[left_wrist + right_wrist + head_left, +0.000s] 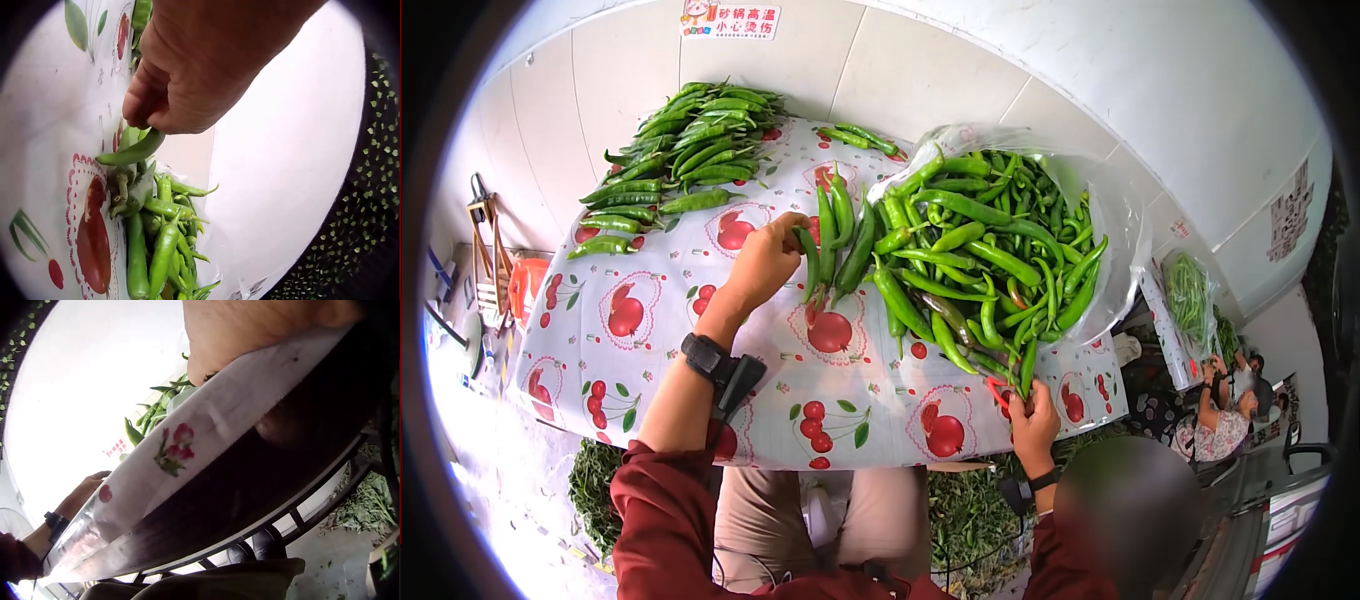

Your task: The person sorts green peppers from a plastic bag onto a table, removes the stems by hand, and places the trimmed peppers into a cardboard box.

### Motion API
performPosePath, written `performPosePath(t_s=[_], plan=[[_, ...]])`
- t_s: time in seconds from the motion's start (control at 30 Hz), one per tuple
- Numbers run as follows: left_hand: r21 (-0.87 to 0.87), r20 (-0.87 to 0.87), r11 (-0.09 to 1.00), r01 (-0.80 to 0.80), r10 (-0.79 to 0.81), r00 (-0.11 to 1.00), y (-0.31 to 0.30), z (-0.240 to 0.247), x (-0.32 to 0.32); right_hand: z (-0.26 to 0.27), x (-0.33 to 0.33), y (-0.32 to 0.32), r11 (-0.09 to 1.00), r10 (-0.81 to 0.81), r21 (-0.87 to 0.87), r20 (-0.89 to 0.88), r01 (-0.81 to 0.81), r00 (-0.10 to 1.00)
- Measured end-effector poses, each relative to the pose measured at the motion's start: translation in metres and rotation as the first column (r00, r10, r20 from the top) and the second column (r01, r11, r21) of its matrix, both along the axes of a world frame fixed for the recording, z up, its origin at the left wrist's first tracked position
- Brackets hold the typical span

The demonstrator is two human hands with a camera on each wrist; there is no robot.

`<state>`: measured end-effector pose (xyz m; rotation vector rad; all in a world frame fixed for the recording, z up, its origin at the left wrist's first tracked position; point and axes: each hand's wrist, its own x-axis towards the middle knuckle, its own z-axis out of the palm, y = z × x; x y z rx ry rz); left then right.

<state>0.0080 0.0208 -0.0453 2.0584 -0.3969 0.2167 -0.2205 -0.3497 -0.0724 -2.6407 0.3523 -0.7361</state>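
My left hand (768,262) pinches one end of a green chili pepper (809,265) above the tablecloth; the left wrist view shows thumb and fingertips closed on this pepper (134,151). Just right of it lie several larger green peppers (840,225), side by side. A big heap of green peppers (990,250) spills from an open clear plastic bag (1115,250). At the heap's front edge my right hand (1035,432) grips the lower end of another green pepper (1028,368), beside a thin red strip (997,392). In the right wrist view its fingertips are hidden.
Neat rows of green peppers (700,135) lie at the back left of the patterned tablecloth (670,350). A few more peppers (860,137) rest near the wall. Piles of greenery (965,520) are below the table. Another person (1215,425) sits at the far right.
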Motion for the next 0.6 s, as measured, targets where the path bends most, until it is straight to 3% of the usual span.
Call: performPosePath(t_s=[0.17, 0.27, 0.37, 0.53, 0.6], plan=[[0.141, 0.004, 0.99, -0.025, 0.025, 1.0, -0.001, -0.001, -0.003, -0.001, 0.0, 0.001, 1.0, 0.002, -0.001, 0.009, -0.002, 1.0], [0.077, 0.023, 0.996, -0.034, 0.032, 0.999, -0.002, -0.009, 0.002, 0.0, 0.0, 0.001, 1.0, 0.007, -0.019, 0.016, -0.007, 1.0], [-0.136, -0.028, 0.99, -0.021, 0.017, 0.999, -0.003, 0.003, -0.004, 0.002, 0.0, 0.003, 1.0, 0.017, -0.022, 0.007, -0.017, 1.0], [-0.166, -0.006, 0.982, -0.086, 0.086, 0.996, -0.001, 0.011, -0.007, -0.001, 0.0, 0.0, 1.0, 0.025, 0.004, 0.02, -0.025, 0.999], [-0.289, 0.098, 0.951, -0.11, 0.143, 0.985, -0.001, 0.017, -0.009, 0.0, -0.001, 0.001, 1.0, 0.014, -0.02, 0.009, -0.013, 1.0]])
